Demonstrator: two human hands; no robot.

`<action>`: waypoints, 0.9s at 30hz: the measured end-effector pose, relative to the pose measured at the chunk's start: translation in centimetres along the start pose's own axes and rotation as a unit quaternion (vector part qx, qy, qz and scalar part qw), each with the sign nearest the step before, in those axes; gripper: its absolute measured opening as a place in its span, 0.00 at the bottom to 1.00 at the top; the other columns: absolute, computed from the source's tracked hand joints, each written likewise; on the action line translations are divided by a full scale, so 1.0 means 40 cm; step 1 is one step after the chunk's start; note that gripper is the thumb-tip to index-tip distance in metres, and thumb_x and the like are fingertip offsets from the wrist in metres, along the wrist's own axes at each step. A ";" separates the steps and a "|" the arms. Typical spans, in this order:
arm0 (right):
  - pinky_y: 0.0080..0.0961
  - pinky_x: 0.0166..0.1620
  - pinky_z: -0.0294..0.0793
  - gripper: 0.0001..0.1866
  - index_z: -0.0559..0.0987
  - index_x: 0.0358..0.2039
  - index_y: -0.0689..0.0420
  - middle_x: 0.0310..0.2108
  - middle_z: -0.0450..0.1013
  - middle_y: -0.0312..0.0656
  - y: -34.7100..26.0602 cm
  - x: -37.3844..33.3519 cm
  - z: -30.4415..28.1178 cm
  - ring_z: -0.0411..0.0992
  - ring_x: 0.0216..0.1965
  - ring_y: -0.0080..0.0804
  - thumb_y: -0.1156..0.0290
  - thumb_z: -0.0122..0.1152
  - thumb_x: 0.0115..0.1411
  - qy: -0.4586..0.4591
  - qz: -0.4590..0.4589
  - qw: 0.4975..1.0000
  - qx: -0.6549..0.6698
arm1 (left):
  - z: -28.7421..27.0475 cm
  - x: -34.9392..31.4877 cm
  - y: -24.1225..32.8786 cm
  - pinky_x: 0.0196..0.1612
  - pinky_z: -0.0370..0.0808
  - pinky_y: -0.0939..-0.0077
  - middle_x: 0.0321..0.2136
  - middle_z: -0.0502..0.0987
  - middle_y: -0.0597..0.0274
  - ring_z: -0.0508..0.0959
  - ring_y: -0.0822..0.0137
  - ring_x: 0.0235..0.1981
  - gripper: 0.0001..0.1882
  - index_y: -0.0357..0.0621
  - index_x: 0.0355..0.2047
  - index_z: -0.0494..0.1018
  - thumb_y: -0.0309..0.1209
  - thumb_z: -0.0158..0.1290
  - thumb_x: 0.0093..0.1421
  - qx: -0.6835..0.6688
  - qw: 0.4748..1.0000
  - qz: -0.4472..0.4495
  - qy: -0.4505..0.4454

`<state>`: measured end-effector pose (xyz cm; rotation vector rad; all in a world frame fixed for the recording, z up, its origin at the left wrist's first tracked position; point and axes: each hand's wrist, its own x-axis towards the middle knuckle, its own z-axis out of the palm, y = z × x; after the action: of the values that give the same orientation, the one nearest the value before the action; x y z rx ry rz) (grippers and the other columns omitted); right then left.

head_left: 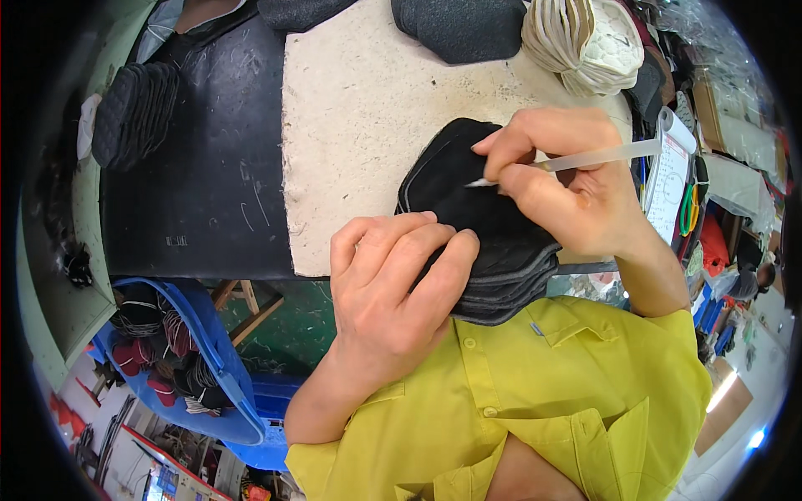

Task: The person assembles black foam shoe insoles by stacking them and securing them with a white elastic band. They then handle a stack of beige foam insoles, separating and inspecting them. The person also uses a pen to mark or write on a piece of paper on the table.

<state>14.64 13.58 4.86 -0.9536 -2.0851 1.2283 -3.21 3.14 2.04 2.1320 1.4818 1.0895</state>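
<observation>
A stack of black padded fabric pieces [468, 159] lies at the near edge of the table, its layered edges overhanging toward my body. My left hand [393, 284] grips the stack's near left side, fingers bent over the top piece and thumb hidden. In my right hand [568, 179] is a slim, translucent white marking pen [601, 156], pinched between thumb and fingers. Its pale tip points left, at or just above the black top piece; whether it touches I cannot tell. A thin line runs near that piece's left edge.
Behind lie more black pieces [459, 29] and a bundle of cream pieces [585, 46] on a pale board [351, 142]. Another black stack [134, 117] stands left on the dark tabletop [217, 184]. Below is a blue bin [221, 351] of bundles; a notepad [668, 175] sits right.
</observation>
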 end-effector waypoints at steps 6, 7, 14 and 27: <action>0.18 0.27 0.65 0.07 0.77 0.24 0.66 0.20 0.73 0.40 -0.012 -0.002 -0.022 0.68 0.21 0.20 0.77 0.52 0.51 0.036 0.051 0.998 -0.001 | -0.003 0.005 -0.003 0.42 0.67 0.69 0.29 0.76 0.65 0.77 0.64 0.35 0.15 0.42 0.35 0.77 0.23 0.56 0.43 -0.005 1.000 0.000 -0.005; 0.16 0.26 0.64 0.07 0.78 0.25 0.66 0.22 0.73 0.39 -0.003 -0.006 -0.009 0.68 0.22 0.18 0.76 0.52 0.53 0.042 0.062 0.997 0.011 | -0.004 0.003 -0.003 0.43 0.67 0.68 0.32 0.76 0.63 0.77 0.62 0.37 0.16 0.42 0.36 0.77 0.22 0.56 0.42 -0.017 1.000 -0.008 -0.015; 0.16 0.27 0.66 0.06 0.76 0.27 0.64 0.23 0.74 0.38 0.014 -0.005 -0.020 0.71 0.25 0.19 0.76 0.52 0.55 0.062 0.048 0.996 0.046 | -0.043 0.049 0.003 0.59 0.59 0.56 0.56 0.69 0.46 0.68 0.48 0.58 0.29 0.52 0.46 0.79 0.26 0.66 0.39 -0.008 0.990 -0.108 -0.092; 0.22 0.31 0.70 0.06 0.77 0.27 0.64 0.25 0.75 0.41 0.013 -0.012 -0.008 0.73 0.27 0.24 0.75 0.53 0.53 -0.023 0.132 0.986 0.104 | -0.042 0.014 -0.002 0.42 0.73 0.66 0.37 0.72 0.56 0.75 0.55 0.41 0.34 0.46 0.47 0.79 0.19 0.59 0.32 -0.196 0.971 -0.088 -0.102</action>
<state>15.32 13.54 4.51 -1.1371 -1.8602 1.5812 -4.39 3.42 3.32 1.7460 1.2179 0.9710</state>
